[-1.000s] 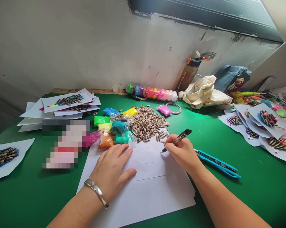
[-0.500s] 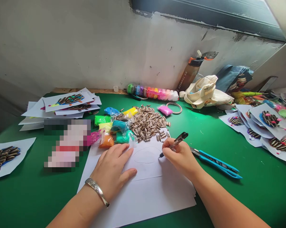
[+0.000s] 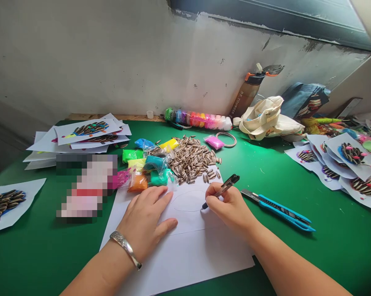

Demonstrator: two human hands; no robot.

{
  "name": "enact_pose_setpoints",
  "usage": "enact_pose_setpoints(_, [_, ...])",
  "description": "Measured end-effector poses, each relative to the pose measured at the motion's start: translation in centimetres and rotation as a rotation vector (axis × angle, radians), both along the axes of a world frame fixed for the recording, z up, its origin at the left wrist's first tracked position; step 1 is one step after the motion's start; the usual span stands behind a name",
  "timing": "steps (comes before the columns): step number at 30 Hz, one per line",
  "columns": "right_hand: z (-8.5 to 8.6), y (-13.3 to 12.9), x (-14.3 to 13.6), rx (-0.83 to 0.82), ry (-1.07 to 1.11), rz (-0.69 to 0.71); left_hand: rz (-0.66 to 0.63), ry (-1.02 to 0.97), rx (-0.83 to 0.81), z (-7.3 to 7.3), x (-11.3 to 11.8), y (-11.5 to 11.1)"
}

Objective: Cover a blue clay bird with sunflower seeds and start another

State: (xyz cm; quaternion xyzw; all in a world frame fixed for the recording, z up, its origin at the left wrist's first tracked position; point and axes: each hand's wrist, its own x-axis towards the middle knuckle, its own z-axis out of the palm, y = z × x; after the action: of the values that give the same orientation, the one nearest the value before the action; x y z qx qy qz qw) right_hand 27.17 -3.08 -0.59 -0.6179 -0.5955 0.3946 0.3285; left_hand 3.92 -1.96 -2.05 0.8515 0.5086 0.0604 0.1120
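Note:
White paper [image 3: 185, 259] lies on the green table, with a thin oval outline and a line below it. My left hand [image 3: 146, 216] rests flat on the paper's left part, fingers spread, holding nothing. In my right hand [image 3: 226, 203] is a black pen [image 3: 222, 190], its tip at the lower right of the oval. A heap of striped sunflower seeds [image 3: 193, 158] touches the paper's top edge. Bags of coloured clay, among them an orange one [image 3: 138, 182] and a teal one [image 3: 162, 178], lie beyond my left hand.
A blue cutter [image 3: 280, 210] lies right of my right hand. Seed pictures are stacked at the left [image 3: 89, 137] and right [image 3: 347, 158]. Along the wall are clay tubs [image 3: 200, 119], a bottle [image 3: 246, 96] and a cream cloth bag [image 3: 262, 119]. A tape ring [image 3: 231, 139] lies behind.
My right hand has moved slightly left with the pen, along the lower right of the oval. More of the cutter's blade end shows. My left hand stays in place.

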Motion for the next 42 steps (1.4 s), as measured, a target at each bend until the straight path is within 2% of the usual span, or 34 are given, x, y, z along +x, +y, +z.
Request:
enact_pose_setpoints(9, [-0.4, 0.6, 1.4, -0.025, 0.26, -0.133, 0.001, -0.025, 0.001, -0.2, -0.1, 0.0])
enact_pose_setpoints(18, [-0.3, 0.2, 0.4, -0.061, 0.112, -0.015, 0.0, -0.009, -0.001, 0.1, 0.0, 0.0])
enact_pose_setpoints(30, [-0.3, 0.2, 0.5, -0.056, 0.096, -0.011, -0.001, -0.032, -0.01, 0.1, 0.0, 0.0])
enact_pose_setpoints(39, [-0.4, 0.4, 0.7, -0.046, 0.161, 0.002, 0.003, -0.013, -0.012, 0.1, 0.0, 0.0])
enact_pose_setpoints(42, [-0.1, 0.3, 0.6, 0.012, 0.197, -0.029, 0.003, -0.01, -0.024, 0.2, 0.0, 0.0])
